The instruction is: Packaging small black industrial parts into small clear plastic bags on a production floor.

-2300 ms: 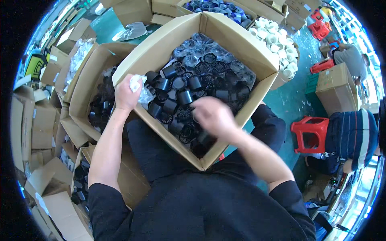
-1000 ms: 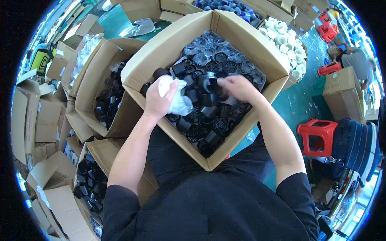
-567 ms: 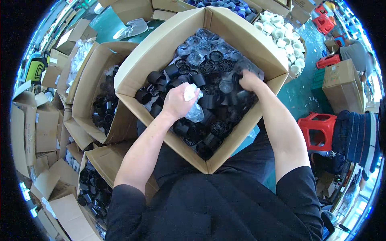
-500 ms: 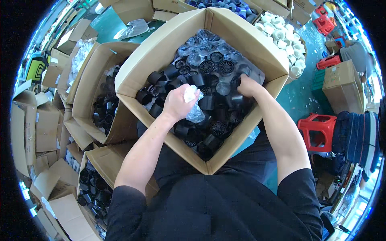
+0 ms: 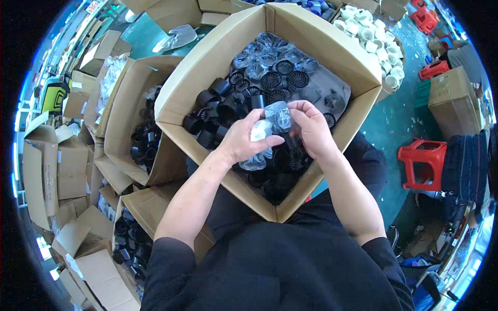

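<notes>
My left hand [image 5: 243,140] is closed on a bunch of crumpled clear plastic bags [image 5: 258,161], with its thumb stretched out to the right. Between my two hands is a dark cylindrical part wrapped in clear plastic [image 5: 278,116]. The fingers of my right hand [image 5: 314,130] pinch at its right edge; the left fingertips are close to its other side. Both hands are over a large open cardboard box [image 5: 207,57]. Inside lie many loose black plastic cylinders [image 5: 228,108], some showing slotted round ends. Several plastic-wrapped ones [image 5: 264,52] lie toward the far corner.
Left of the box stand other open cartons [image 5: 124,98], one with more black parts [image 5: 132,249]. White cylindrical parts [image 5: 373,44] fill a carton at the far right. A red stool [image 5: 423,163] and a closed carton [image 5: 454,96] stand right on the green floor.
My right hand has come up from the box's right side to the middle, where a wrapped part now shows between my hands. My left hand has shifted slightly right, its thumb now extended.
</notes>
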Demonstrator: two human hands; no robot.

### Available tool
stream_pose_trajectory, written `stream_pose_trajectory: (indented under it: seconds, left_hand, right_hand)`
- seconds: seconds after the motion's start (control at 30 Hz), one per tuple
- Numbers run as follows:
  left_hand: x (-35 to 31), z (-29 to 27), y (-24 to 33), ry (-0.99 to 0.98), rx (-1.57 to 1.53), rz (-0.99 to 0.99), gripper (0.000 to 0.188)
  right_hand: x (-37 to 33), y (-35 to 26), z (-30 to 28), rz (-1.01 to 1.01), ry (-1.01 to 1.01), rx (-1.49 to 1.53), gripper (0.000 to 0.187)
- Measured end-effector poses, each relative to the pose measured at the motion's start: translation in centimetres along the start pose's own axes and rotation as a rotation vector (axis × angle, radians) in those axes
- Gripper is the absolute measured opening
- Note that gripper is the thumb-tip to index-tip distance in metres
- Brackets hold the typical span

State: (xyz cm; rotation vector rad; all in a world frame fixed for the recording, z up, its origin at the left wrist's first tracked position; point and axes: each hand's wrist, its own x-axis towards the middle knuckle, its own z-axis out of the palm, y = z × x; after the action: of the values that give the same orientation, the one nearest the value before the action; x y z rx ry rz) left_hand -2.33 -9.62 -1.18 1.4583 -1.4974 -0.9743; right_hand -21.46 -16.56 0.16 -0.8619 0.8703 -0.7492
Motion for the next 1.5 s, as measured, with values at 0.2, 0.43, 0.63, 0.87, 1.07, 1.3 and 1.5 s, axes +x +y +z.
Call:
stream_pose_trajectory:
  seconds: [0.2,0.43,0.63,0.87,1.07,1.3,1.5]
  left_hand:
    - [-0.1,-0.4,-0.4,-0.03,-0.131,0.021,0.022]
    - [-0.1,-0.8,-0.5,0.015,-0.134,-0.102,0.027]
    - [0.1,-1.1,-0.3,0.099,-0.092,-0.107,0.033]
    - [0.4,-1.4,-0.1,0.18,-0.065,-0.064,0.036]
    - [0.5,-1.8,-0.8,0.307,-0.076,-0.143,0.038]
    - [1.0,-1.4,0.1,0.291,-0.197,-0.048,0.027]
    - [0.0,-0.7,-0.2,0.046,-0.264,-0.063,0.012]
  right_hand:
    - [-0.1,0.6,0.8,-0.114,-0.093,-0.022,0.009]
    - [-0.5,0.7,0.0,-0.258,-0.087,-0.568,0.008]
    - [-0.2,0.6,-0.2,-0.384,0.057,-0.539,0.014]
    - [0.7,0.4,-0.7,-0.087,0.049,0.474,0.024]
    - [-1.0,-0.9,-0.8,-0.242,0.121,-0.753,0.024]
    - [-1.7,-2.3,-0.1,-0.32,0.109,-0.311,0.022]
    - [-1.0,-1.3,2.8,-0.194,-0.157,-0.618,0.018]
